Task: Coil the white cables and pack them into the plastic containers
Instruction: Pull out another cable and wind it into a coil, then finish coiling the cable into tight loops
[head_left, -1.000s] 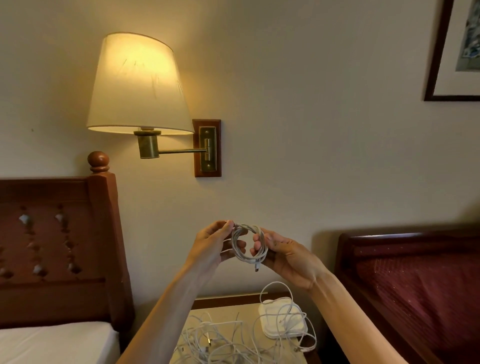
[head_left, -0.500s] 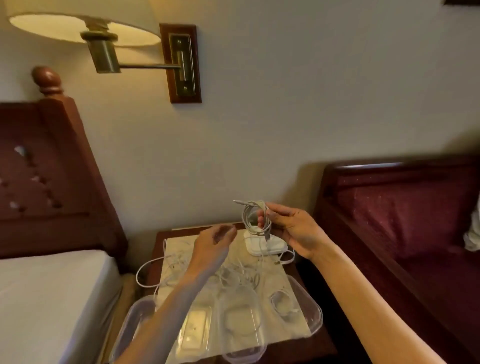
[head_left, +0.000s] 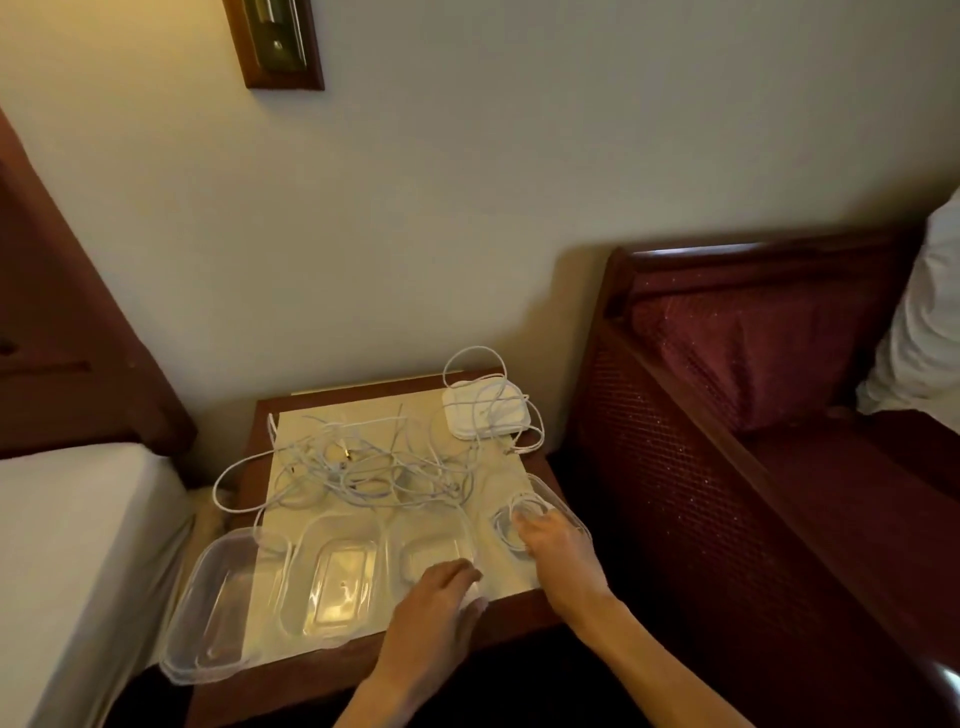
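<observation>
Several clear plastic containers stand in a row along the nightstand's front edge. My right hand (head_left: 553, 548) holds a coiled white cable (head_left: 509, 526) down inside the rightmost container (head_left: 560, 498), fingers curled over the coil. My left hand (head_left: 436, 605) rests with relaxed fingers on the near rim of the neighbouring container (head_left: 415, 525), which has a small white coil in it. Behind the row, a tangle of loose white cables (head_left: 363, 467) lies on a cream mat. A white charger block (head_left: 485, 410) with cable draped over it sits at the back right corner.
Two more containers, the middle one (head_left: 337, 587) and the leftmost (head_left: 218, 613), sit to the left; the leftmost overhangs the nightstand (head_left: 524, 610). A white bed (head_left: 67, 545) is on the left and a dark red wooden bench (head_left: 727, 467) on the right.
My view dropped from the wall lamp to the nightstand. My right hand carried the coil down from chest height into the rightmost container. My left hand let go of it and came down onto the neighbouring container.
</observation>
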